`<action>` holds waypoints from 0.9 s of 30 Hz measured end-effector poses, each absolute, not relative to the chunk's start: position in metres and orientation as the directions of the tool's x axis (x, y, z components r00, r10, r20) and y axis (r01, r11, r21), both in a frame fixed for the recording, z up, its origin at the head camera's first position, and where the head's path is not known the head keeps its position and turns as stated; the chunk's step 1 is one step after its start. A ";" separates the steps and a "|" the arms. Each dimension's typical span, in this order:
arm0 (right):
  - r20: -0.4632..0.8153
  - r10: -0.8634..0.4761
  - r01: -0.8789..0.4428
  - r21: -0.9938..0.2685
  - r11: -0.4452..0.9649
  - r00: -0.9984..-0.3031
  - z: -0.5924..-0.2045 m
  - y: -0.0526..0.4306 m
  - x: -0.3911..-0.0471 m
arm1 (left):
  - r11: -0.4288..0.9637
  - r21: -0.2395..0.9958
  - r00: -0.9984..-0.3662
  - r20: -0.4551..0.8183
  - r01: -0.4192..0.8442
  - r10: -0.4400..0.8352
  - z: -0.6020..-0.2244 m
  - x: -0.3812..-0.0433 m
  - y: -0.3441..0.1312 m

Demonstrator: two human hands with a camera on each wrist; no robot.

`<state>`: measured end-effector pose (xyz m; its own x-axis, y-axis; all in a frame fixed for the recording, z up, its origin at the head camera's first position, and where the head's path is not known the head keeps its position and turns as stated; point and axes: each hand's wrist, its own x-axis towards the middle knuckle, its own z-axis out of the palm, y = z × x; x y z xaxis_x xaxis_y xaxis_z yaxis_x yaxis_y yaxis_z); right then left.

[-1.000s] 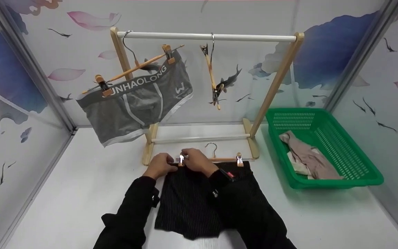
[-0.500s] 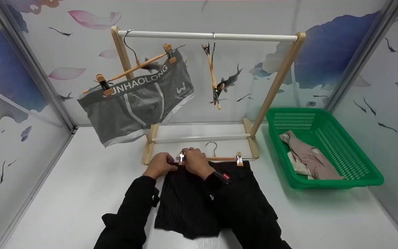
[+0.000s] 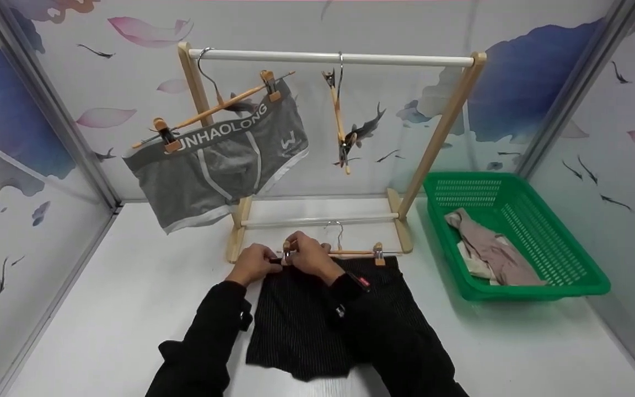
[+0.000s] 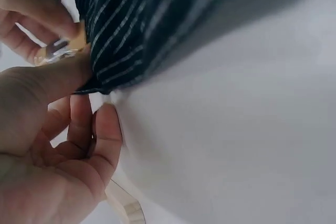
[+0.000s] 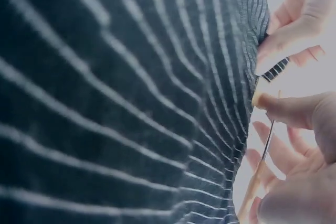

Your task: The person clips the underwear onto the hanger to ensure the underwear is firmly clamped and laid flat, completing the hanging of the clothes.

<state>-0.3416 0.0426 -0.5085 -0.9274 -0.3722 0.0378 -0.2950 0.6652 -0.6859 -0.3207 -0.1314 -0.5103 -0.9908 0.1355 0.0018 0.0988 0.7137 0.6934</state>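
Note:
Black shorts (image 3: 298,325) with thin white stripes lie flat on the white table, waistband toward the rack. My left hand (image 3: 252,263) pinches the waistband's left corner; in the left wrist view its thumb lies over the striped cloth (image 4: 118,35), fingers curled beneath. My right hand (image 3: 313,256) grips the left clip (image 3: 286,255) of a wooden clip hanger (image 3: 353,253) at that corner. In the right wrist view, the right thumb (image 5: 291,109) presses on the clip beside the cloth edge. The hanger's right clip (image 3: 379,253) sits on the waistband's other end.
Behind the hands stands a wooden rack with a white rail (image 3: 273,55). Grey boxer briefs (image 3: 224,160) hang on its left from a clip hanger, and a bare clip hanger (image 3: 337,118) hangs mid-rail. On the right, a green basket (image 3: 521,292) contains pinkish cloth (image 3: 494,251).
The hanger has shifted slightly left, its hook tipping with it. The left clip has turned under the right fingers, which have risen a little. My left hand stays at the waistband corner.

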 end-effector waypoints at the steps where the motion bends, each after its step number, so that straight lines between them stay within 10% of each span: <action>1: 0.029 -0.383 -0.289 -0.709 0.643 -0.923 -0.507 0.043 -0.343 | 0.699 0.706 -0.989 0.013 0.113 0.147 -0.510 -0.320 -0.132; 27: 0.212 -0.509 -0.433 -0.824 0.366 -0.834 -0.496 0.061 -0.357 | 0.443 0.869 -0.957 0.107 0.222 0.269 -0.513 -0.319 -0.141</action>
